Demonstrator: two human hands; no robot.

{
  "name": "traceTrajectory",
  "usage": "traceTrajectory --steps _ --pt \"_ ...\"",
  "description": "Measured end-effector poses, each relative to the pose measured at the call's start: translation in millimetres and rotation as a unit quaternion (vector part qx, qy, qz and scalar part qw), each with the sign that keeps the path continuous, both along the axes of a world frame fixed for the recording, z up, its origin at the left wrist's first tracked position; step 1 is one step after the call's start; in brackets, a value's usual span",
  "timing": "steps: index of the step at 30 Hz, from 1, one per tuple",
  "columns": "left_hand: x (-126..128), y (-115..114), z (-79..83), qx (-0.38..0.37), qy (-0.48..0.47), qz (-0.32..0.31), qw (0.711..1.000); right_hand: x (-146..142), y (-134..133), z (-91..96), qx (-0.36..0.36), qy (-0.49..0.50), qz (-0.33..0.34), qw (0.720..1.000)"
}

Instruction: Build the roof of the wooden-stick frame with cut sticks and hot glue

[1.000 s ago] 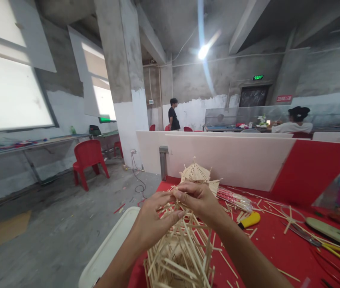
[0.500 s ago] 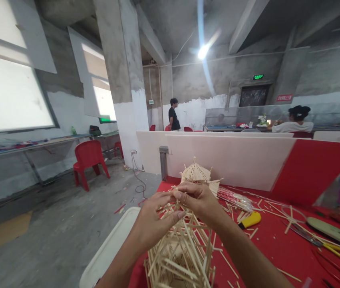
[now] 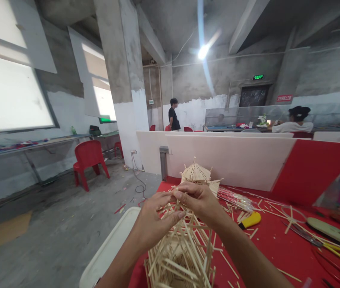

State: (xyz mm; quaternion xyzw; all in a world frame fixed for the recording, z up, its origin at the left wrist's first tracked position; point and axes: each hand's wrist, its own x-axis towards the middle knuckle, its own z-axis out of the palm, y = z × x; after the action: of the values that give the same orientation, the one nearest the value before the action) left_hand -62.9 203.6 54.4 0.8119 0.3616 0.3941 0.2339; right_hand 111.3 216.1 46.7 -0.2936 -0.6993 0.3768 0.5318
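A tower-like model of thin wooden sticks point(image 3: 180, 256) stands in front of me, with slanted sticks meeting at its top. My left hand point(image 3: 156, 220) curves around the left of that peak, its fingers at the tip and its thumb lower against the sticks. From the right, my right hand point(image 3: 198, 200) pinches at the same tip, its thumb and fingertips close together. The exact sticks under the fingertips are partly hidden. Behind my hands sits a second stick model with a pointed roof point(image 3: 195, 173), partly covered by them.
On the red tabletop point(image 3: 265, 248) lie loose sticks, a bagged stick bundle point(image 3: 235, 199), a yellow-handled cutter point(image 3: 250, 220) and yellow-handled pliers point(image 3: 322, 243). A white panel point(image 3: 226, 160) borders the far edge. A pale tray point(image 3: 112, 248) is at left. Two people are farther back.
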Motion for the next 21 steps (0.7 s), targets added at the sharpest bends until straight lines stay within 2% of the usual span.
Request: traceTrajectory --steps 21 --pt "0.2 -1.9 2.6 0.013 0.005 -0.007 1.000 -0.6 -0.7 0.5 -0.003 0.000 -0.009 1.000"
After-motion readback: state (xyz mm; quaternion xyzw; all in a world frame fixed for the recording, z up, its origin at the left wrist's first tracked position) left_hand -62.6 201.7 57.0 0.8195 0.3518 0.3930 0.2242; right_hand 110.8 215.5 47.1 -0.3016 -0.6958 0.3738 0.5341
